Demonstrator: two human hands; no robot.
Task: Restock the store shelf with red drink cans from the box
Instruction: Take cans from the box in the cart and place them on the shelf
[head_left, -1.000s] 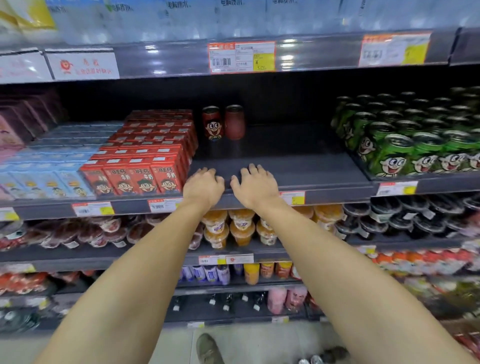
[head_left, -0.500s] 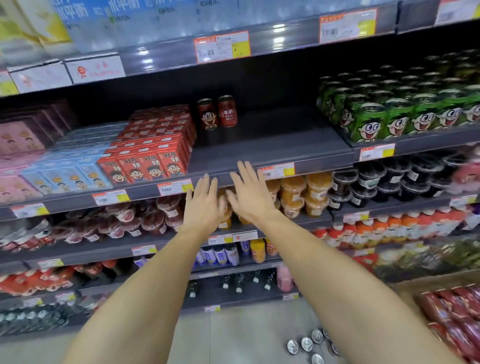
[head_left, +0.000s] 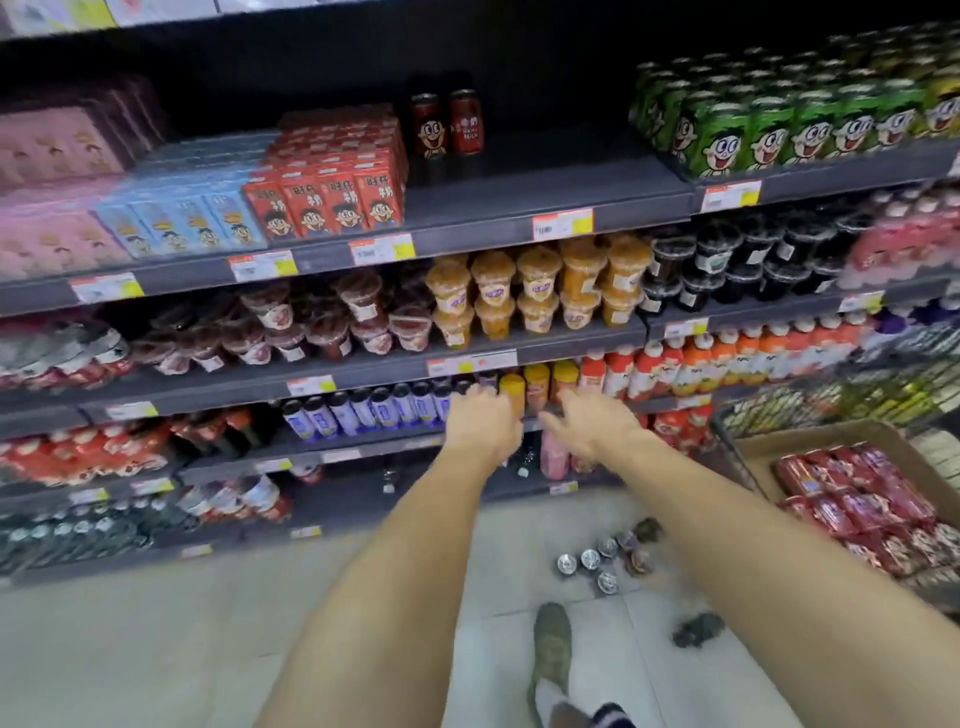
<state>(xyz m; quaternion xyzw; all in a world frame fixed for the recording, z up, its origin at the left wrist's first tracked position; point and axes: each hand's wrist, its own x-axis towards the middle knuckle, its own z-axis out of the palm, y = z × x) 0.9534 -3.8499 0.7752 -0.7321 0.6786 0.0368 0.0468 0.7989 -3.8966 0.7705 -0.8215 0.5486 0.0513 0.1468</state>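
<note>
Up on the grey shelf (head_left: 545, 195), two red drink cans (head_left: 447, 124) stand side by side at the back, with bare shelf in front of them and to their right. Red cartons (head_left: 332, 182) sit just left of them, green cans (head_left: 789, 119) well off to the right. Low at the right edge, a cardboard box (head_left: 810, 441) holds packs of red cans (head_left: 862, 499). Both arms reach forward and down, away from that shelf. The left hand (head_left: 480, 421) and right hand (head_left: 592, 423) hang in front of the lower rows of bottles, fingers loosely spread, holding nothing. Several loose cans (head_left: 597, 564) lie on the pale floor (head_left: 156, 649), near a shoe (head_left: 551, 644).
</note>
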